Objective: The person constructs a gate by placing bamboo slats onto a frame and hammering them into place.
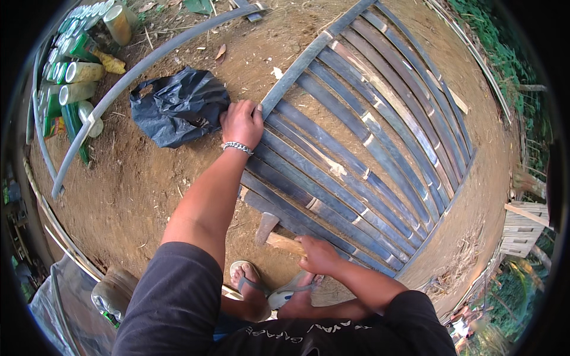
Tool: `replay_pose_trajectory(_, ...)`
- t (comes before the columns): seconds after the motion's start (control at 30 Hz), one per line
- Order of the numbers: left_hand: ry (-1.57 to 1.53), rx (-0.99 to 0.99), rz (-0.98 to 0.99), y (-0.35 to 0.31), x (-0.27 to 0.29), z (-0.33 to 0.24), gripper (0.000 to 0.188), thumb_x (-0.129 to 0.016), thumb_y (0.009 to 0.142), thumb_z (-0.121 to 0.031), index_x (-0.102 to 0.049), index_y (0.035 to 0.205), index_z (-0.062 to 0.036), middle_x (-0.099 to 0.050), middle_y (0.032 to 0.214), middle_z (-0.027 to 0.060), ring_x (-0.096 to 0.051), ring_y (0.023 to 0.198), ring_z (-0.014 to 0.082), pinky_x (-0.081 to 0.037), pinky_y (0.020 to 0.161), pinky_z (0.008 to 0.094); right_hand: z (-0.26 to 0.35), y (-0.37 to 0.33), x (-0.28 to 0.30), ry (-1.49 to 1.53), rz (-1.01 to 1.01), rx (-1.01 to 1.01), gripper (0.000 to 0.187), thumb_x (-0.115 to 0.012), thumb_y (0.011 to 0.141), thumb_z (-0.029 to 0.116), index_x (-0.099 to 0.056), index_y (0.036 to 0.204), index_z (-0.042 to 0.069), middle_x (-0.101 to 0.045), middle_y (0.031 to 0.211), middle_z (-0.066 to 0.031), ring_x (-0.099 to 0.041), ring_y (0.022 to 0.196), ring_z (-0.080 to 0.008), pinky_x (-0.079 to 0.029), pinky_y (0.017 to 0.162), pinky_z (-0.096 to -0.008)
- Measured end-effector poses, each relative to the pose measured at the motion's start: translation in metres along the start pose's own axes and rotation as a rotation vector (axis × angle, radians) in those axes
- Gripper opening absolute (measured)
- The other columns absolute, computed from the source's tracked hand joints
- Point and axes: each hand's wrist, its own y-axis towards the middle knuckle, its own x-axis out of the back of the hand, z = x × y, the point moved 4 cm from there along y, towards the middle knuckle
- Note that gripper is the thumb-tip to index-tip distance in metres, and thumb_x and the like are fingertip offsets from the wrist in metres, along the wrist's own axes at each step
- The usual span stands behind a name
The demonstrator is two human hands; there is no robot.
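Observation:
A slatted panel of dark split bamboo lies tilted across the ground before me, its long strips joined by a cross strip at the far left end. My left hand, with a chain bracelet at the wrist, is closed around the lower part of that cross strip. Close to my body, my right hand grips the wooden handle of a hatchet. The metal head points left, beside the panel's nearest strip. Some fingers of both hands are hidden.
A crumpled black plastic bag lies just left of my left hand. Beyond it, a long curved pole borders rows of bottles. My sandalled feet stand on bare dirt. Greenery lines the right side.

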Motion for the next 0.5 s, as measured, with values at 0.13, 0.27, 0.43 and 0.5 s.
replay_pose_trajectory(0.13,0.008,0.026,0.005,0.000,0.001,0.002,0.014,-0.065,0.094,-0.025,-0.069,0.092,-0.0124,-0.067,0.093,0.0060,-0.061,0.099,0.0292,-0.044,0.091,0.0465,0.022,0.010,0.055,0.165,-0.053,-0.116,0.055,-0.066,0.086,0.016,-0.049,0.136,0.000,-0.065,0.120,-0.0264,-0.066,0.109,-0.0446,-0.055,0.090,-0.0480)
replay_pose_trajectory(0.27,-0.011,0.023,-0.013,-0.001,0.000,0.001,0.013,-0.066,0.093,-0.025,-0.070,0.090,-0.0129,-0.067,0.092,0.0056,-0.061,0.098,0.0289,-0.044,0.090,0.0463,0.021,0.065,0.112,0.135,-0.294,0.018,0.058,-0.061,0.092,0.017,-0.044,0.144,-0.002,-0.064,0.121,-0.0311,-0.067,0.111,-0.0432,-0.053,0.095,-0.0487)
replay_pose_trajectory(0.43,0.001,-0.012,-0.057,-0.001,0.002,0.000,0.014,-0.067,0.094,-0.025,-0.070,0.091,-0.0112,-0.066,0.091,0.0068,-0.061,0.094,0.0305,-0.045,0.085,0.0464,0.049,0.122,0.192,0.066,-0.511,0.311,0.057,-0.057,0.101,0.030,-0.044,0.145,-0.004,-0.065,0.121,-0.0295,-0.066,0.111,-0.0447,-0.052,0.096,-0.0478)
replay_pose_trajectory(0.5,-0.004,0.001,-0.047,-0.003,0.001,0.001,0.014,-0.067,0.094,-0.025,-0.070,0.091,-0.0112,-0.066,0.091,0.0067,-0.062,0.095,0.0302,-0.045,0.086,0.0464,0.047,0.132,0.208,0.059,-0.534,0.309,0.057,-0.057,0.102,0.035,-0.046,0.143,-0.004,-0.066,0.119,-0.0281,-0.066,0.109,-0.0449,-0.052,0.094,-0.0477)
